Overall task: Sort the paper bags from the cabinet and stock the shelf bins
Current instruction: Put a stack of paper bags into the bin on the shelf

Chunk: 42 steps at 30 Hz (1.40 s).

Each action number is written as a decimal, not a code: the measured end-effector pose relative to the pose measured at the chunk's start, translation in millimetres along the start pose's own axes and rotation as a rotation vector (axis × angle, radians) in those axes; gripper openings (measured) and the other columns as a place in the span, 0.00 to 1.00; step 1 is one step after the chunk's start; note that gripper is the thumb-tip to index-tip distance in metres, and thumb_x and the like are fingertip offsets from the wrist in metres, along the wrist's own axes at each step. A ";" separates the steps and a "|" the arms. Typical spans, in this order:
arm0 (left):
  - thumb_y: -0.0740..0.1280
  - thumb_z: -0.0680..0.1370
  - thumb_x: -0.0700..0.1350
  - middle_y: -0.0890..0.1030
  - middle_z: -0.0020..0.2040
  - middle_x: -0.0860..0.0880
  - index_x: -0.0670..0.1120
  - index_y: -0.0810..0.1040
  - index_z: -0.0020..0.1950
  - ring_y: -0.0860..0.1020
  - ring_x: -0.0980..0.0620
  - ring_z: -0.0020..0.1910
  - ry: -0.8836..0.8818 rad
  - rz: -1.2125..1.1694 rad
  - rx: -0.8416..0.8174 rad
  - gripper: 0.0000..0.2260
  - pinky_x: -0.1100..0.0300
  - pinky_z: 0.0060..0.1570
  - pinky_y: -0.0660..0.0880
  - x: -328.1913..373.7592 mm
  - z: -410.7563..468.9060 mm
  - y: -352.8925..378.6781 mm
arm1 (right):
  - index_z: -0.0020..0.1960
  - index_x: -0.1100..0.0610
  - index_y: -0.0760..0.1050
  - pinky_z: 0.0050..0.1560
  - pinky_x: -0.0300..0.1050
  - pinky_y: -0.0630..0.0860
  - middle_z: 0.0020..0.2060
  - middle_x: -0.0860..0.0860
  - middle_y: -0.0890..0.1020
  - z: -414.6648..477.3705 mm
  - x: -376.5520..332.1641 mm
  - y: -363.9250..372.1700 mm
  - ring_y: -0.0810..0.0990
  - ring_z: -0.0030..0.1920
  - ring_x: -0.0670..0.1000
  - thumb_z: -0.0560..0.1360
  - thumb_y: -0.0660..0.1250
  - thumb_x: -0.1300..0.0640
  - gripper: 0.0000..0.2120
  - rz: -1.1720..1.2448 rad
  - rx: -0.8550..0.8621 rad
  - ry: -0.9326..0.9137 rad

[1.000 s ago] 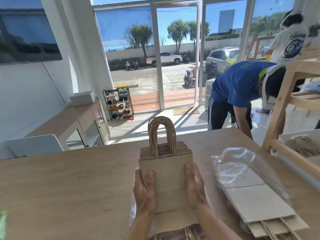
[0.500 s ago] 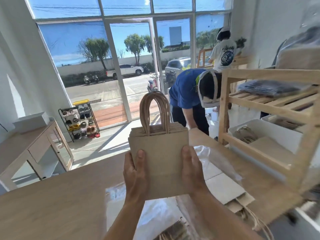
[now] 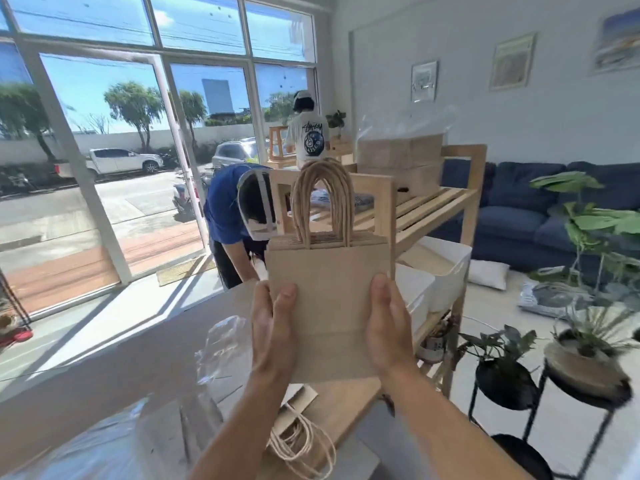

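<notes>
A stack of small brown kraft paper bags with twisted handles [image 3: 329, 292] is held upright in the air. The left hand [image 3: 273, 330] and right hand [image 3: 388, 327] grip it, fingers [image 3: 284, 303] closed round its side edges. Just beyond the fingers, to their right, white plastic bins [image 3: 450, 271] sit on the pale wooden shelf [image 3: 464, 199]; one seems partly filled. Below the fingers, more bags with cream handles [image 3: 298, 441] lie on the light wooden bench [image 3: 104, 358], so stocking looks about midway.
</notes>
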<state>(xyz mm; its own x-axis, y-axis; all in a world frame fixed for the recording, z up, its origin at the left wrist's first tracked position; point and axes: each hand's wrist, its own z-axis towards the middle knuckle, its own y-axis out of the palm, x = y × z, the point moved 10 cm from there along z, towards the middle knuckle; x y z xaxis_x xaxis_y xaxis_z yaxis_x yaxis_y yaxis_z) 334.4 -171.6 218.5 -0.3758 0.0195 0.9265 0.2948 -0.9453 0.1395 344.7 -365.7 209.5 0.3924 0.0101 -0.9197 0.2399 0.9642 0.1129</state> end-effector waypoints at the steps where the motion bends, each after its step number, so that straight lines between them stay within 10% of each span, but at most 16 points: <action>1: 0.62 0.63 0.63 0.80 0.46 0.47 0.51 0.75 0.47 0.78 0.47 0.47 0.001 -0.008 -0.017 0.20 0.47 0.49 0.74 -0.5 -3.0 19.5 | 0.45 0.51 0.74 0.38 0.30 0.70 0.39 0.46 0.79 4.6 0.0 -20.5 0.76 0.38 0.39 0.72 0.51 0.33 0.24 -0.005 0.028 0.006; 6: 0.59 0.62 0.60 0.78 0.45 0.49 0.51 0.74 0.48 0.76 0.46 0.47 0.021 0.071 -0.166 0.20 0.45 0.49 0.72 -8.4 -18.0 119.6 | 0.43 0.50 0.73 0.41 0.29 0.71 0.38 0.43 0.79 21.9 -3.2 -118.7 0.76 0.36 0.32 0.72 0.50 0.35 0.22 -0.022 0.152 0.032; 12: 0.63 0.66 0.61 0.81 0.49 0.53 0.57 0.76 0.52 0.79 0.48 0.52 -0.074 0.127 -0.409 0.18 0.44 0.54 0.76 -31.3 -31.9 228.7 | 0.53 0.47 0.77 0.62 0.53 0.74 0.52 0.46 0.82 40.6 28.0 -215.9 0.79 0.56 0.50 0.71 0.49 0.27 0.30 0.025 0.342 0.170; 24: 0.70 0.70 0.64 0.81 0.55 0.52 0.59 0.72 0.64 0.83 0.50 0.49 -0.361 0.214 -0.747 0.25 0.47 0.52 0.80 -108.3 0.7 336.3 | 0.61 0.49 0.77 0.60 0.60 0.75 0.55 0.51 0.83 85.8 130.6 -271.3 0.81 0.55 0.55 0.65 0.54 0.26 0.37 0.185 0.511 0.455; 33: 0.70 0.74 0.56 0.85 0.48 0.44 0.46 0.80 0.54 0.83 0.43 0.47 -0.700 0.161 -0.664 0.16 0.46 0.52 0.79 -199.9 55.3 374.5 | 0.48 0.58 0.72 0.42 0.48 0.73 0.44 0.59 0.77 139.4 167.7 -271.7 0.77 0.45 0.58 0.72 0.62 0.51 0.11 0.159 0.309 0.661; 42: 0.69 0.77 0.52 0.84 0.47 0.42 0.46 0.77 0.55 0.83 0.42 0.44 -0.832 0.020 -0.458 0.12 0.49 0.44 0.80 -254.9 109.2 408.0 | 0.56 0.59 0.77 0.40 0.45 0.75 0.46 0.56 0.82 220.9 194.0 -270.0 0.80 0.44 0.54 0.79 0.62 0.53 0.11 0.162 0.109 0.713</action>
<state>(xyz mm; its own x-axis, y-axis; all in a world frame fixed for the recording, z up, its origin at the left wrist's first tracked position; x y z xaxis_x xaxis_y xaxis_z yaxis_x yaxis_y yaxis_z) 646.5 -526.8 77.4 0.4239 0.0605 0.9037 -0.1450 -0.9804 0.1337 552.2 -682.6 83.6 -0.2327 0.3559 -0.9051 0.3292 0.9045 0.2711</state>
